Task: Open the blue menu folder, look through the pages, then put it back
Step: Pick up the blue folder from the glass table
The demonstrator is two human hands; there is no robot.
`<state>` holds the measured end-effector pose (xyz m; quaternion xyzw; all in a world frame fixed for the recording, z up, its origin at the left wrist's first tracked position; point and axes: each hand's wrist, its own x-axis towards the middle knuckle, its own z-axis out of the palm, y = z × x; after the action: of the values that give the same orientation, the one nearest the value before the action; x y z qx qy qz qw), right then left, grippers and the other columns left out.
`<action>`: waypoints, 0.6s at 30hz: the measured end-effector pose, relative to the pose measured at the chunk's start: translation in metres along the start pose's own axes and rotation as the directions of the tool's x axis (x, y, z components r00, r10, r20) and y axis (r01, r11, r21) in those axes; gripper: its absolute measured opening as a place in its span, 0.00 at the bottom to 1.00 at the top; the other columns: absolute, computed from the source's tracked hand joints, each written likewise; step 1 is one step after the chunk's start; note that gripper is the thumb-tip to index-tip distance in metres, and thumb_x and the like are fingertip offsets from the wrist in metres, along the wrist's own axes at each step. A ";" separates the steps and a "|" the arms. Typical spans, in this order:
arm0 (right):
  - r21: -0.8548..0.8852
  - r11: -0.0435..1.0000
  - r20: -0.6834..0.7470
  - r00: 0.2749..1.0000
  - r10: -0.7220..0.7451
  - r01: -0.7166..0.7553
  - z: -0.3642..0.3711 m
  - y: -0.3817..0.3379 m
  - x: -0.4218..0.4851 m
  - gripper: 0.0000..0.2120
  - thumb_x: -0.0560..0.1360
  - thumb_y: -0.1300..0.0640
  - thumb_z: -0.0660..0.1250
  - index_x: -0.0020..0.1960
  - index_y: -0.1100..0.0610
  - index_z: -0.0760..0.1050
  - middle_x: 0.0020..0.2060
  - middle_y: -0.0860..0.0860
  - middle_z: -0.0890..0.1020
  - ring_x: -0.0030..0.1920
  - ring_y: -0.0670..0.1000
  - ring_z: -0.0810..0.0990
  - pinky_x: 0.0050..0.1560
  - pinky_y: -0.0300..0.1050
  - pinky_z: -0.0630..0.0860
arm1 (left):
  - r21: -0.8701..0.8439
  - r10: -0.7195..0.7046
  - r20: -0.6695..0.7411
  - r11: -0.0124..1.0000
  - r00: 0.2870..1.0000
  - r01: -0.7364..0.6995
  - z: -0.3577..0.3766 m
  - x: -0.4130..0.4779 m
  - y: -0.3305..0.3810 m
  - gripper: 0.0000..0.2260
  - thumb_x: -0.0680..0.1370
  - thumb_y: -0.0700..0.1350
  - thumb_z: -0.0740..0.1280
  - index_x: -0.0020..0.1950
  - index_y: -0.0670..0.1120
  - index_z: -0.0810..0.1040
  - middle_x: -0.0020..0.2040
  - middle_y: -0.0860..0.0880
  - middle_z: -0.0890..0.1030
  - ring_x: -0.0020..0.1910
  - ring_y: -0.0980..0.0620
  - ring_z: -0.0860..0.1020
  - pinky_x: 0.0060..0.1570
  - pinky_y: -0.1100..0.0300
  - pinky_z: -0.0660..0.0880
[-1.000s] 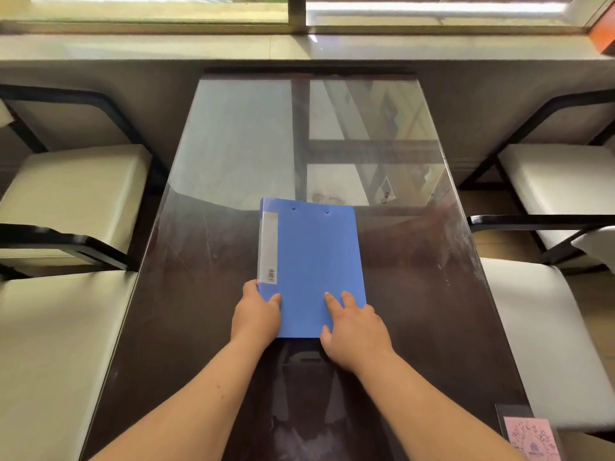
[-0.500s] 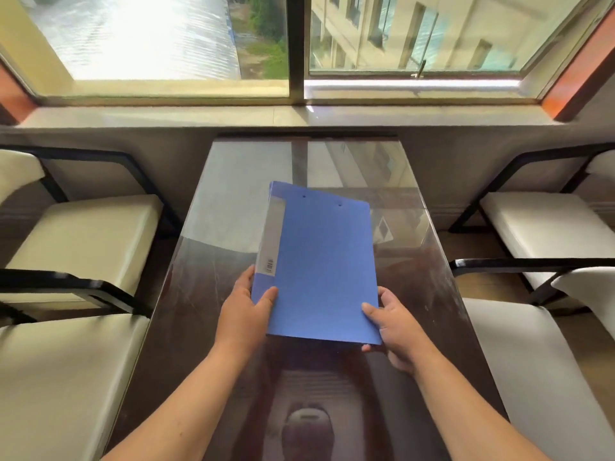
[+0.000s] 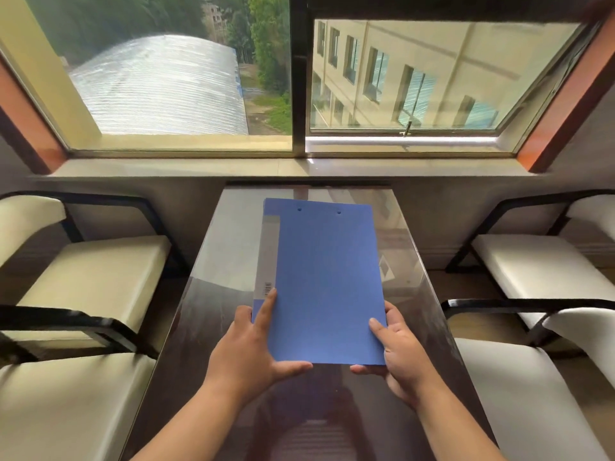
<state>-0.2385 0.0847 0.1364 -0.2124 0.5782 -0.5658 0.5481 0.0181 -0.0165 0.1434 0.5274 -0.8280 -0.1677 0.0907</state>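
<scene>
The blue menu folder (image 3: 324,277) is closed and held up off the glass-topped table (image 3: 213,294), tilted toward me, with its grey label strip along the left spine. My left hand (image 3: 249,347) grips the lower left corner, fingers along the spine and thumb under the bottom edge. My right hand (image 3: 397,354) holds the lower right corner, thumb on the cover and fingers beneath. The folder's inside pages are hidden.
Cream-cushioned chairs with black frames stand on both sides, left (image 3: 90,281) and right (image 3: 539,271). A stone window sill (image 3: 233,168) and a large window (image 3: 299,78) lie beyond the table's far edge.
Both hands lifted the folder from flat on the table into the air and tilted it up. My right hand shifted from the cover to the right corner. The view tilted upward.
</scene>
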 end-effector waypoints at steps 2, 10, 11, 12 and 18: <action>0.028 1.000 0.000 1.000 0.011 -0.011 -0.001 -0.004 -0.001 0.14 0.86 0.54 0.60 0.60 0.37 0.79 0.60 0.51 0.88 0.56 0.60 0.88 0.35 0.59 0.85 | 0.063 0.048 -0.063 0.997 0.997 -0.044 -0.002 -0.002 0.002 0.61 0.56 0.89 0.57 0.83 0.65 0.42 0.52 0.54 0.64 0.41 0.52 0.72 0.38 0.55 0.81; 0.078 0.993 0.092 0.992 0.083 -0.091 -0.011 -0.023 -0.003 0.32 0.75 0.26 0.59 0.60 0.47 0.86 0.57 0.58 0.89 0.48 0.62 0.89 0.36 0.54 0.83 | 0.145 0.247 -0.257 0.966 0.934 -0.216 -0.009 -0.004 0.009 0.56 0.67 0.84 0.56 0.82 0.46 0.65 0.48 0.45 0.75 0.37 0.47 0.77 0.34 0.53 0.83; 0.038 0.997 0.099 0.993 0.058 -0.062 -0.011 -0.025 -0.002 0.33 0.69 0.23 0.65 0.60 0.46 0.87 0.55 0.57 0.90 0.47 0.61 0.89 0.35 0.54 0.83 | 0.131 0.249 -0.268 0.966 0.930 -0.221 -0.009 -0.004 0.009 0.55 0.67 0.84 0.56 0.82 0.46 0.65 0.48 0.45 0.75 0.37 0.47 0.77 0.35 0.53 0.83; -0.001 0.999 0.111 0.993 0.038 -0.038 -0.009 -0.027 -0.003 0.33 0.65 0.23 0.71 0.60 0.44 0.86 0.54 0.55 0.90 0.45 0.61 0.89 0.35 0.53 0.82 | 0.111 0.244 -0.274 0.969 0.930 -0.221 -0.008 -0.004 0.009 0.55 0.67 0.84 0.55 0.82 0.47 0.65 0.48 0.45 0.75 0.38 0.46 0.78 0.35 0.52 0.82; 0.069 0.995 0.088 0.993 -0.076 0.070 -0.015 -0.024 0.007 0.15 0.79 0.48 0.74 0.65 0.44 0.82 0.52 0.55 0.89 0.39 0.56 0.88 0.29 0.51 0.82 | -0.079 0.179 -0.307 0.974 0.935 -0.213 -0.005 -0.002 0.003 0.48 0.75 0.79 0.44 0.80 0.45 0.70 0.55 0.42 0.84 0.47 0.37 0.83 0.42 0.45 0.81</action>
<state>-0.2626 0.0788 0.1509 -0.2406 0.5255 -0.5940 0.5596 0.0177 -0.0142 0.1493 0.4554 -0.8427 -0.1223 0.2598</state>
